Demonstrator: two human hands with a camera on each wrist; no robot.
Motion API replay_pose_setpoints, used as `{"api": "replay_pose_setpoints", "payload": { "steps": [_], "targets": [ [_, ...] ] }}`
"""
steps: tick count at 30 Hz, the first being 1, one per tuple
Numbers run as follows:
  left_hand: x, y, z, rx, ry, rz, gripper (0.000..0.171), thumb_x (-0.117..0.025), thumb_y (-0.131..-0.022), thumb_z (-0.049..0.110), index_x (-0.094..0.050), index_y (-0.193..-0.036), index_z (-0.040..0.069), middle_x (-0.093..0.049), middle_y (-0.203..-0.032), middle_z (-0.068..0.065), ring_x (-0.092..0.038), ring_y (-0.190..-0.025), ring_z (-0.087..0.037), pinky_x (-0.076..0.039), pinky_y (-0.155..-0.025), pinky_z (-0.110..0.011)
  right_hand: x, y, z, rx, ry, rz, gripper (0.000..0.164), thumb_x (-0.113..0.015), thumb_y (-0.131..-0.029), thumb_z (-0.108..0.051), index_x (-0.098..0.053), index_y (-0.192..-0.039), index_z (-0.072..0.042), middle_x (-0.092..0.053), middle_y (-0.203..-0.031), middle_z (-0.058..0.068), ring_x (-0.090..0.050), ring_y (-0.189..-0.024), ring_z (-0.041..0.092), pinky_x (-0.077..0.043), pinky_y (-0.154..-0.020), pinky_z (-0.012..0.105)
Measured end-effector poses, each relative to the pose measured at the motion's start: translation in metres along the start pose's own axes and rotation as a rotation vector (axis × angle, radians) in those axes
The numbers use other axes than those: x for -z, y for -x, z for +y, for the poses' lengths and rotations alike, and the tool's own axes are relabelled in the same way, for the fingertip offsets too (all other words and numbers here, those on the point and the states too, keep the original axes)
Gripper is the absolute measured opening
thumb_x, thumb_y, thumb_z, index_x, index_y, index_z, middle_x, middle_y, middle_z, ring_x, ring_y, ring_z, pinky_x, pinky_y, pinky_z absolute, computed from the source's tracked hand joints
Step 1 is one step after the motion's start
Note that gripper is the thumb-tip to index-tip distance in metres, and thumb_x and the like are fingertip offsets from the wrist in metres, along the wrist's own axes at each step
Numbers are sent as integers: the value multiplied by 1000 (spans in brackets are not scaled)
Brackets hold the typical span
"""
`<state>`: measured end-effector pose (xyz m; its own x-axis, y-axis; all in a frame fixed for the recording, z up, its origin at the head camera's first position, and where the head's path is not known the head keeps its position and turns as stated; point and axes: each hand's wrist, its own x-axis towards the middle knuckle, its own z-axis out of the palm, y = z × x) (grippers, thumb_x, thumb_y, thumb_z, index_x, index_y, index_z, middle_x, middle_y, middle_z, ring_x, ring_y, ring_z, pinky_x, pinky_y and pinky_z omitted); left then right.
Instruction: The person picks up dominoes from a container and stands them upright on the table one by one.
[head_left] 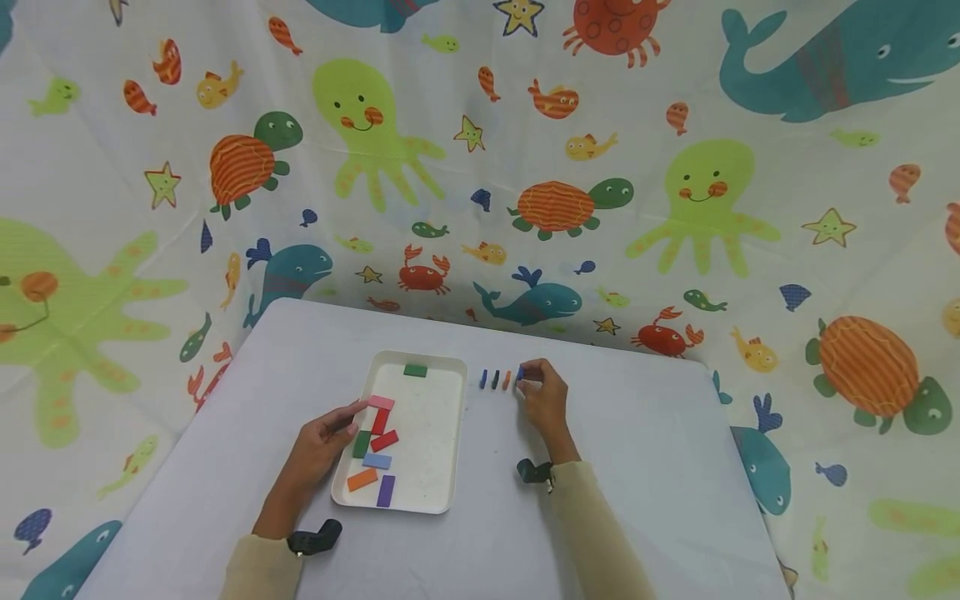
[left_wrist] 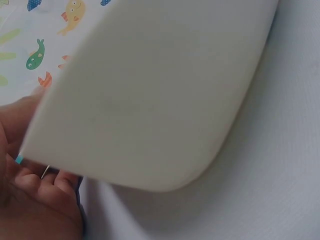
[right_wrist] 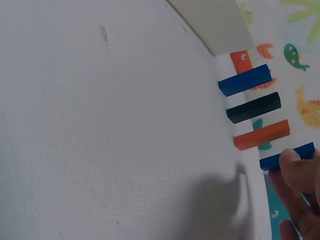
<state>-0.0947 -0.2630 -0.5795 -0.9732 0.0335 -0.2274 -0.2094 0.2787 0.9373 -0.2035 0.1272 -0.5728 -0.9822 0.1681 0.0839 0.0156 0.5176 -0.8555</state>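
Observation:
Beside the left edge of the white tray (head_left: 442,502), my left hand (head_left: 318,446) has its index finger at the rim near a pink block (head_left: 381,402). In the left wrist view the tray's side (left_wrist: 150,110) hides part of that hand. On the table right of the tray, my right hand (head_left: 546,400) pinches a blue block (right_wrist: 272,162) between thumb and fingers. That block stands on end in a row with an orange block (right_wrist: 262,135), a dark green block (right_wrist: 254,107) and another blue block (right_wrist: 245,80).
Inside the tray lie several flat blocks: green (head_left: 415,371), red (head_left: 381,421), light blue (head_left: 377,461), orange (head_left: 362,480) and purple (head_left: 386,492). A white cloth covers the table (head_left: 660,500). Behind it hangs a curtain (head_left: 480,167) printed with sea animals.

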Motion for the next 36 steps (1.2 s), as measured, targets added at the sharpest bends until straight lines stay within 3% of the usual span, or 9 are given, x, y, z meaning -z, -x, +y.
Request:
{"api": "replay_pose_setpoints", "payload": {
  "steps": [19, 29, 36],
  "targets": [
    [1, -31, -4, -15, -18, -7, 50, -62, -109, 32, -54, -157, 20, -41, -171, -9, -34, -161, -36, -40, -118, -40, -15, -18, 13, 19, 18, 19, 34, -71, -93, 10, -67, -120, -11, -74, -120, 10, -72, -115, 30, -55, -111, 49],
    [2, -48, -6, -38, -35, 0, 49, -62, -109, 34, -56, -156, 21, -41, -171, -10, -36, -160, -37, -41, -118, -42, -23, -30, 18, -27, 38, 28, 40, -75, -93, 6, -66, -126, -15, -73, -125, 6, -70, -121, 26, -48, -121, 50],
    [4, -60, -9, -51, -50, -6, 49, -61, -109, 33, -55, -157, 21, -40, -172, -10, -34, -161, -37, -40, -119, -44, -26, -39, 14, -13, 61, 88, 41, -78, -94, 0, -66, -129, -18, -71, -132, 3, -65, -130, 25, -48, -122, 49]
  ]
}}
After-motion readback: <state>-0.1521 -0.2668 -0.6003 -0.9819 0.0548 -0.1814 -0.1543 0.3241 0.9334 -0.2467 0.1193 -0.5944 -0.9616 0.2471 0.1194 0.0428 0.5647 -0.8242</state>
